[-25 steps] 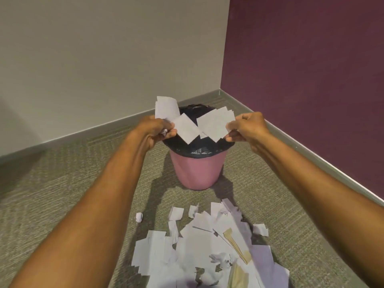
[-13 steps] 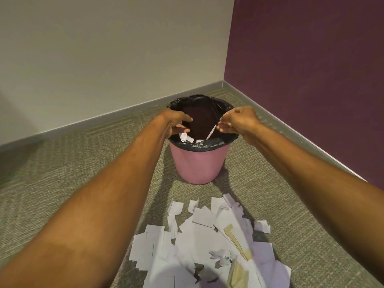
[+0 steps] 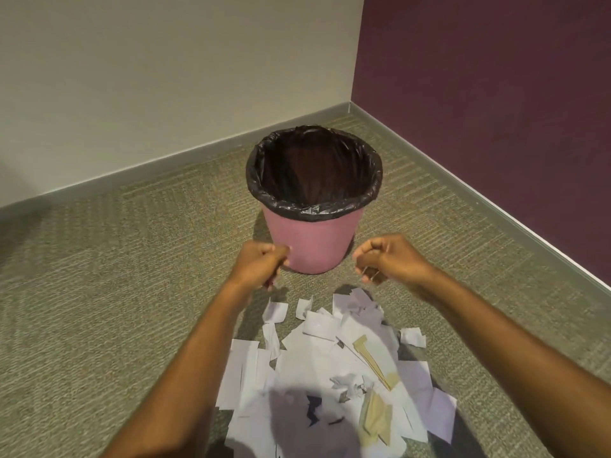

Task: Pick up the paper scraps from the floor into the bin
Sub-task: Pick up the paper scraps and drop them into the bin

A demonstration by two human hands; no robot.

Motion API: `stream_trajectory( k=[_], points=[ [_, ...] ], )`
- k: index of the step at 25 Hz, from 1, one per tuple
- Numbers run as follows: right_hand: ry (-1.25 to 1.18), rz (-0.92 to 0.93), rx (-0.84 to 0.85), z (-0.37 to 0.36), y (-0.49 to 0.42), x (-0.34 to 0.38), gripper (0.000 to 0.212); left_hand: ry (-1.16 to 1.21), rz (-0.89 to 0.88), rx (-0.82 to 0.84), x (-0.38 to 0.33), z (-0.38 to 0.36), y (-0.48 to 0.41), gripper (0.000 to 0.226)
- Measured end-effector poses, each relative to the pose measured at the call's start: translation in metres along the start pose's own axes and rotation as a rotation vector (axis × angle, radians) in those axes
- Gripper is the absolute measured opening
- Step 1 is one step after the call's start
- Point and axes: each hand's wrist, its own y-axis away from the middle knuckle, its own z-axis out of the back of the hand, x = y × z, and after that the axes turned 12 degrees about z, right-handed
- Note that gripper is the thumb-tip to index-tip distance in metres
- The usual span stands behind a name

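Note:
A pink bin with a black liner stands on the carpet near the room corner; I cannot see its bottom. In front of it lies a pile of white paper scraps, with tan strips mixed in. My left hand hovers low at the bin's left front side, fingers curled into a fist with nothing in them. My right hand hovers at the bin's right front, fingers curled and empty too. Both hands are just above the far edge of the pile.
A beige wall and a purple wall meet behind the bin, with a grey baseboard along both. One small loose scrap lies to the right of the pile. Olive carpet stretches to the left.
Both hands held white scraps over the bin, dropped them in, then pulled back and down to the bin's front. They are empty now.

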Motion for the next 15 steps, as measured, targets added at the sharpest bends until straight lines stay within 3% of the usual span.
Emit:
stream_trajectory(
  k=[3,6,9,11,13,15],
  points=[
    [0.333,-0.108,0.183,-0.026,0.010,-0.065,0.019,-0.391,0.014,0.015,0.070,-0.041,0.002,0.032],
    [0.710,-0.187,0.322,-0.037,0.019,-0.117,0.063,-0.921,0.025,0.066,0.127,-0.072,0.012,0.079],
    [0.919,-0.256,0.357,-0.040,0.028,-0.144,0.092,-1.123,0.035,0.114,0.157,-0.089,0.030,0.109],
    [0.979,-0.271,0.369,-0.043,0.031,-0.153,0.102,-1.202,-0.028,0.057,0.177,-0.096,0.034,0.120],
    [0.994,-0.279,0.404,-0.049,0.035,-0.157,0.105,-1.233,0.045,0.032,0.200,-0.104,0.027,0.117],
    [0.980,-0.272,0.451,-0.059,0.038,-0.160,0.101,-1.244,0.014,-0.014,0.213,-0.111,0.021,0.094]
  ],
)
